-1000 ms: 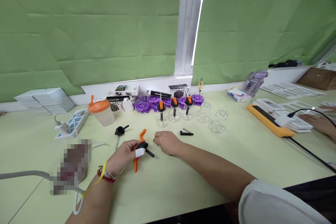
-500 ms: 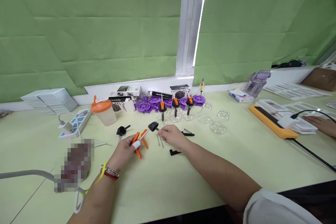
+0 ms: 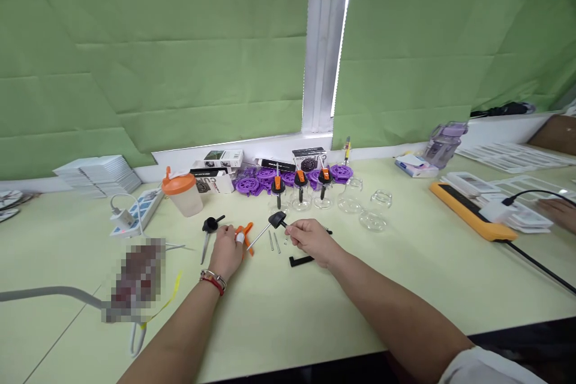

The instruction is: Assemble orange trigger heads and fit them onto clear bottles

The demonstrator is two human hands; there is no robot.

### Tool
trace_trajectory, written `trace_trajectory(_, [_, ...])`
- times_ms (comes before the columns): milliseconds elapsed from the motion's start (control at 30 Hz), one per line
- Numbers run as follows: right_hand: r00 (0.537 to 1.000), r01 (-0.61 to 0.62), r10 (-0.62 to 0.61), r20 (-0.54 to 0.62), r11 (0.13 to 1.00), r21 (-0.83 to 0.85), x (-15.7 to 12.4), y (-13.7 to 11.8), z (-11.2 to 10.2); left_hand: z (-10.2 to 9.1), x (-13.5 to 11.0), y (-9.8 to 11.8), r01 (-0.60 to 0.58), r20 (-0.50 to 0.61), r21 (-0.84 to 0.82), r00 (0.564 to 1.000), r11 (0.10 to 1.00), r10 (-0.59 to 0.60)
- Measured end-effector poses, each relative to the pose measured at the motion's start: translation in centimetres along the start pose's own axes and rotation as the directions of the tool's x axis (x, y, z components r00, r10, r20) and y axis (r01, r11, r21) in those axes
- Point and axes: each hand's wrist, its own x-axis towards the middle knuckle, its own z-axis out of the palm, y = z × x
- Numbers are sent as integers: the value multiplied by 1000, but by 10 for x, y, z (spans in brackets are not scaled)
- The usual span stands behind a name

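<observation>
My right hand (image 3: 312,240) pinches the thin black handle of a black cap-like part (image 3: 277,219). A metal rod (image 3: 260,236) slants down and left from this part. My left hand (image 3: 228,250), a white wrap on its thumb, is closed low over the table on an orange plastic piece, mostly hidden by the fingers. Beside it lies another orange piece (image 3: 247,234). Between the hands lie two metal pins (image 3: 274,242). An L-shaped black piece (image 3: 300,261) is below my right hand. Left of my left hand sits a second black cap part (image 3: 210,225) with a rod.
Glass vessels (image 3: 373,221), several topped with black-and-orange caps (image 3: 300,178), stand behind my hands. Purple wheel-like parts (image 3: 247,185) and boxes line the wall. An orange-lidded cup (image 3: 181,194) and power strip (image 3: 148,209) are left. Another person's hand (image 3: 558,213) is far right, beyond an orange-and-black bar (image 3: 470,212).
My left hand has drawn away from the rod and turned down over the orange pieces. My right hand has moved slightly right with the black cap part.
</observation>
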Motion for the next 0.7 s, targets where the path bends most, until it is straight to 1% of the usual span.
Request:
trace_trajectory(100, [1000, -10, 10, 20, 1000, 2, -3, 1, -1, -1, -2, 3, -60, -26, 11, 998, 998, 60])
trace_trajectory(167, [1000, -2, 2, 19, 1000, -2, -4, 1, 0, -5, -5, 6, -89, -62, 13, 994, 996, 90])
trace_trajectory(233, [1000, 21, -21, 9, 1000, -3, -4, 0, 2, -12, -11, 15, -127, -120, 11, 985, 992, 127])
trace_trajectory(300, [999, 43, -43, 10, 999, 9, -4, -2, 7, -22, -21, 30, -215, -168, -7, 963, 976, 211])
trace_trajectory(333, [998, 53, -53, 20, 998, 24, -5, -3, 10, -27, -27, 39, -280, -154, -22, 950, 960, 273])
trace_trajectory(367, [998, 61, -63, 32, 997, 47, -5, -5, 14, -32, -32, 47, -369, -96, -68, 927, 927, 362])
trace_trajectory(400, [996, 71, -75, 46, 995, 74, -7, -6, 18, -36, -37, 55, -402, -21, -112, 915, 909, 402])
trace_trajectory(433, [994, 84, -91, 63, 991, 101, -8, -8, 20, -39, -39, 60, -378, 44, -132, 921, 916, 387])
trace_trajectory(467, [990, 101, -111, 83, 987, 124, -10, -10, 22, -43, -38, 62, -322, 60, -138, 941, 937, 332])
trace_trajectory(533, [982, 130, -145, 117, 983, 132, -15, -13, 21, -49, -29, 54, -234, 36, -147, 970, 961, 241])
trace_trajectory(567, [979, 142, -156, 127, 983, 117, -18, -14, 18, -52, -21, 45, -154, -19, -115, 988, 981, 153])
trace_trajectory(600, [978, 149, -161, 133, 984, 92, -21, -15, 13, -56, -11, 34, -52, -81, -65, 996, 997, 46])
trace_trajectory(633, [979, 151, -158, 128, 986, 66, -23, -15, 7, -59, -1, 20, 60, -142, -3, 988, 998, -60])
trace_trajectory(667, [981, 149, -153, 120, 988, 42, -25, -14, 1, -63, 9, 6, 169, -195, 68, 969, 983, -153])
trace_trajectory(700, [983, 144, -146, 108, 989, 22, -26, -12, -6, -66, 18, -7, 223, -215, 97, 956, 970, -198])
